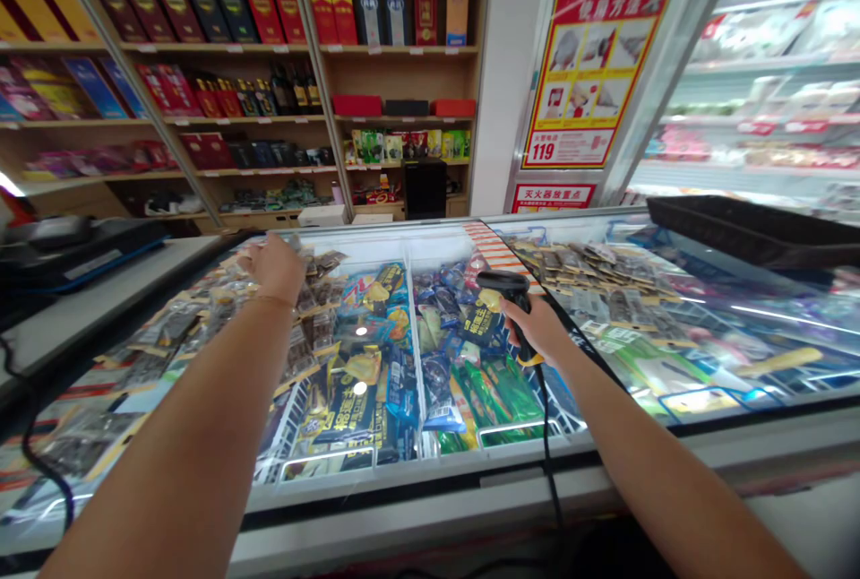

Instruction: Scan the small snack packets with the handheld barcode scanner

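My right hand (534, 326) is wrapped round the handle of a black and yellow barcode scanner (503, 283), its head pointing left over the open chest freezer's middle. A black cable (547, 436) drops from the grip across the freezer's front edge. My left hand (274, 267) reaches to the far left of the freezer, over flat clear-and-brown packets (313, 328). Its fingers are curled and mostly hidden behind the hand, so what they hold is unclear. Blue and yellow ice-cream packs (356, 400) lie in the wire basket between my arms, with green packs (503, 395) beside them.
A white divider (412, 346) splits the freezer baskets. At right, a black tray (745, 234) rests on the glass above more packets (605, 274). A dark device (81, 247) stands on the left counter. Shelves of boxes (396, 14) and a red poster (597, 50) are behind.
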Action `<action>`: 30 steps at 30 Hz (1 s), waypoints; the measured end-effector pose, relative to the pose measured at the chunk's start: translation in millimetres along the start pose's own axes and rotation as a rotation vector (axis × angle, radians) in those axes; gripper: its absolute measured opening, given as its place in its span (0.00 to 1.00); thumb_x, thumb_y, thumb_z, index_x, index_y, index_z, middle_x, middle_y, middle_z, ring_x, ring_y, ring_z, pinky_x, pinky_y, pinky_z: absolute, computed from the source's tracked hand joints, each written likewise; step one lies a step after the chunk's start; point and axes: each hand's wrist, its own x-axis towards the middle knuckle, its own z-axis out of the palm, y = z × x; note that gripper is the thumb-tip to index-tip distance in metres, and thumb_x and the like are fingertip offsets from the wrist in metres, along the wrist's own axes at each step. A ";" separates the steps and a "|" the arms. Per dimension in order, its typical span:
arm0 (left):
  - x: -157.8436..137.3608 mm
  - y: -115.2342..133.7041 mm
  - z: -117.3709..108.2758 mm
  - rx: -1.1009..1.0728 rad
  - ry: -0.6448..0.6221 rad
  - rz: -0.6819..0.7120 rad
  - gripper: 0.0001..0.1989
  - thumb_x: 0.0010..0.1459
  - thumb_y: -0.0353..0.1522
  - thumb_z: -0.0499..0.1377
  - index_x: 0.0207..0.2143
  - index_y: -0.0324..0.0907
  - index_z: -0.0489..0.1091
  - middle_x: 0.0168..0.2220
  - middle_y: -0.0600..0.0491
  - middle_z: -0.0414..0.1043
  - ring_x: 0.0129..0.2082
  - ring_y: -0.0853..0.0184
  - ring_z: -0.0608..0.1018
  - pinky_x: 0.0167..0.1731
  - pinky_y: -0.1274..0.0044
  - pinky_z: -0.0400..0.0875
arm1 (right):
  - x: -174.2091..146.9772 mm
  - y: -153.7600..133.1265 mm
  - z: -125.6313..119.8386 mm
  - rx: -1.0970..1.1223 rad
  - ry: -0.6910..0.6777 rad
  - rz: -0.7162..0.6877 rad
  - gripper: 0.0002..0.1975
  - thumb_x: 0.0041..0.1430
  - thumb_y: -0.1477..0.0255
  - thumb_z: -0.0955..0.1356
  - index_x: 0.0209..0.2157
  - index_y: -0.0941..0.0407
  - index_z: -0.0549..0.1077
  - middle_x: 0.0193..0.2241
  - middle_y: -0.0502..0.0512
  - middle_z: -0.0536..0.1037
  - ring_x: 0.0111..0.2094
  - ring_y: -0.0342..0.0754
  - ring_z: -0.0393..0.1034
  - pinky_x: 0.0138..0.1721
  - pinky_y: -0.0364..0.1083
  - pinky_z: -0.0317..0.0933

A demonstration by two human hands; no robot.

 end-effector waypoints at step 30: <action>-192.2 121.3 114.4 -0.857 -0.484 0.086 0.10 0.59 0.30 0.59 0.44 0.39 0.67 0.30 0.53 0.72 0.31 0.64 0.77 0.35 0.74 0.69 | -17.1 1.9 -8.4 -0.243 -0.114 -0.068 0.10 0.59 0.65 0.71 0.30 0.54 0.67 0.18 0.48 0.74 0.13 0.44 0.68 0.15 0.41 0.60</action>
